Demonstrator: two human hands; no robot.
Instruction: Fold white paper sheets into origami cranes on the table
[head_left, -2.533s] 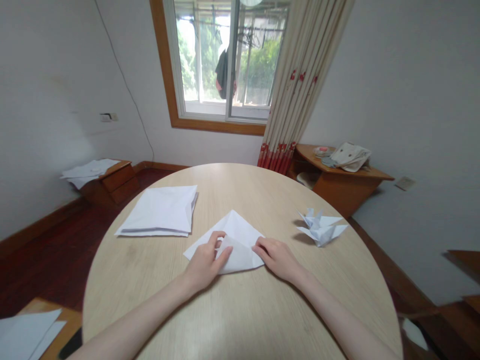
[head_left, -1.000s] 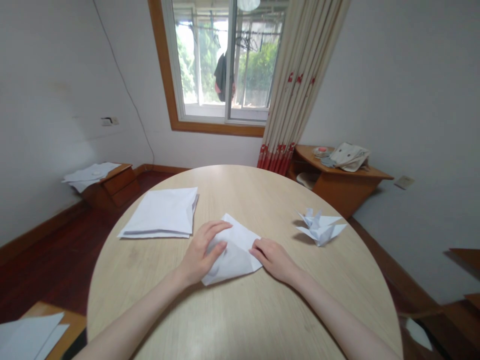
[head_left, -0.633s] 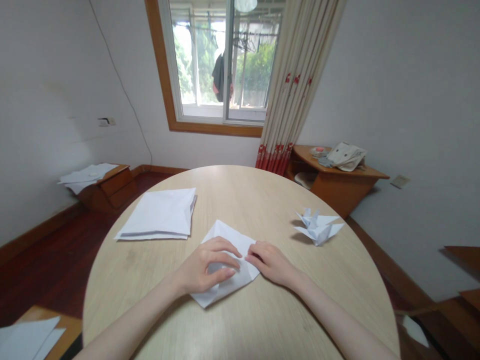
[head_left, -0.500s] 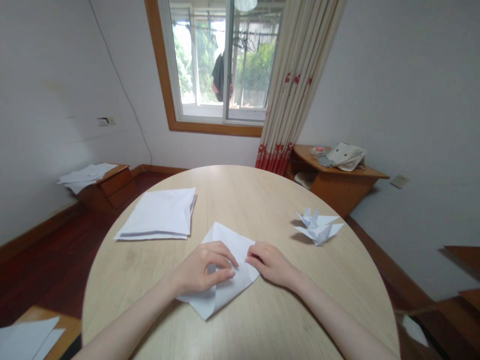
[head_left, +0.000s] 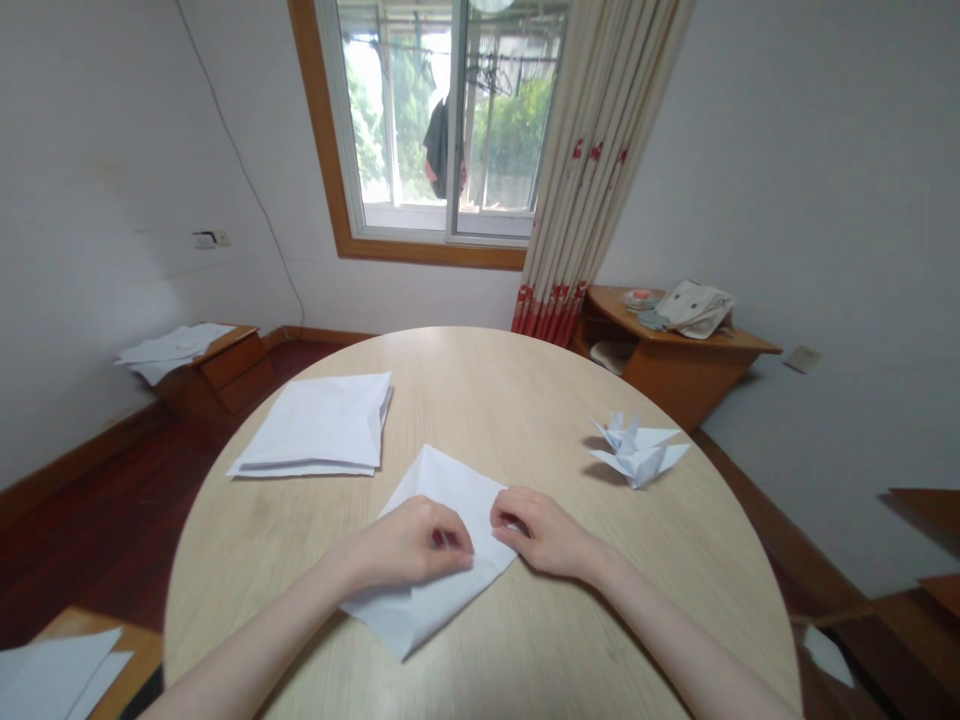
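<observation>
Plainly, a fold is being set in paper. Toward the left edge of the round table (head_left: 525,650) lies a flat stack of white sheets (head_left: 315,425), well apart from the hands; the left hand (head_left: 405,548) is curled narrow, its fingertips pinching a flap of the folded sheet (head_left: 435,600) near its middle; that sheet lies flat, midway between the table's left and right edges and toward the near edge, one corner pointing at the far edge; the right hand (head_left: 544,530) is likewise curled close, fingertips nipping the sheet's right corner, just beside the left hand's; toward the right edge sits a folded paper bird (head_left: 637,452), apart from both. The step looks like lining up and pinching a crease; pressing it flat, I judge, calls for both pinches to keep the edges matched while a finger runs along the fold.
</observation>
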